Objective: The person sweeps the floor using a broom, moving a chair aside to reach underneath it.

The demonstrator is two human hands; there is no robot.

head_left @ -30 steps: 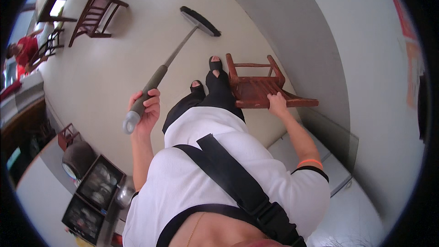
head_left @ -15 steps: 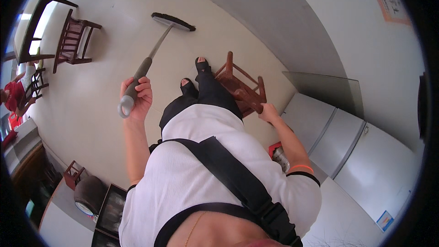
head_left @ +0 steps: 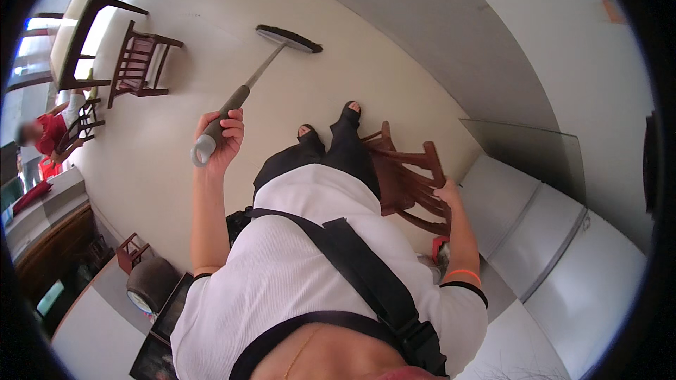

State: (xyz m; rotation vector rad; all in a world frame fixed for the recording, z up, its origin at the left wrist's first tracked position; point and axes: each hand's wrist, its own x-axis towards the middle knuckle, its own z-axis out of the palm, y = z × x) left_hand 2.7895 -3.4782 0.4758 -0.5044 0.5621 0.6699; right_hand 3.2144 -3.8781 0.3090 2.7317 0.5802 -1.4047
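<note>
My left hand [head_left: 224, 139] grips the grey handle of a long push broom [head_left: 246, 88]; its dark brush head [head_left: 289, 39] rests on the pale floor ahead of me. My right hand [head_left: 446, 193] holds the back rail of a red-brown wooden chair [head_left: 405, 176], which stands tilted beside my right leg. My feet in dark sandals [head_left: 327, 123] show between broom and chair.
Another wooden chair [head_left: 141, 63] and a dark table [head_left: 81, 32] stand at the far left. A person in red [head_left: 49, 134] sits near the left rim. White appliances [head_left: 563, 239] and a glass panel [head_left: 521, 155] line the right wall. Dark trays [head_left: 165, 324] lie at lower left.
The view has swung, so the broom head and far chair sit further right in frame. My right hand has pulled the red-brown chair closer to my leg.
</note>
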